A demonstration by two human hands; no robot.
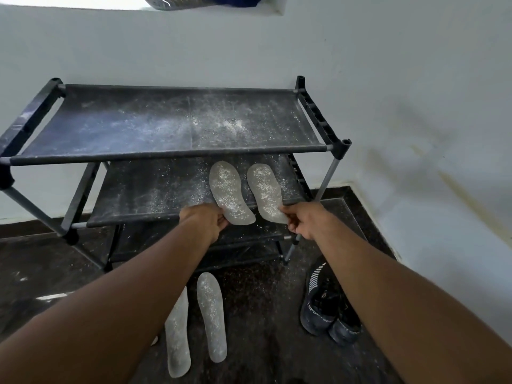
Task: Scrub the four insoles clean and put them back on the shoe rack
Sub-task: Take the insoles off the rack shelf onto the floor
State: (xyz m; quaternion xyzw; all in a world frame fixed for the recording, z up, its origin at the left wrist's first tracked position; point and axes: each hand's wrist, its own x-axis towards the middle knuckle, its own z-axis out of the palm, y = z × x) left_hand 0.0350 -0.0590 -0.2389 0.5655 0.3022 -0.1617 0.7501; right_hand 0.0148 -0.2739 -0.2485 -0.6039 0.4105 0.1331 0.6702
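Four insoles are seen, all dusted with white powder. Two lie on the middle shelf [155, 195] of the shoe rack [177, 155], heels hanging over its front edge. The left insole [230, 194] is pinched at the heel by the left hand [206, 220]; grip closed on it, thumb on top. The right insole [266, 194] is pinched at the heel by the right hand [303, 221]; grip likewise closed on it. The two shelf insoles are set side by side, not touching.

The other two are laid on the dark floor [263, 314] in front of the rack: one floor insole [212, 317] fully shown, the second floor insole [177, 342] partly hidden by the left forearm. Powder is scattered over the top shelf [166, 123] too. A pair of dark shoes [327, 309] is parked on the floor at right, near the white wall [415, 106].
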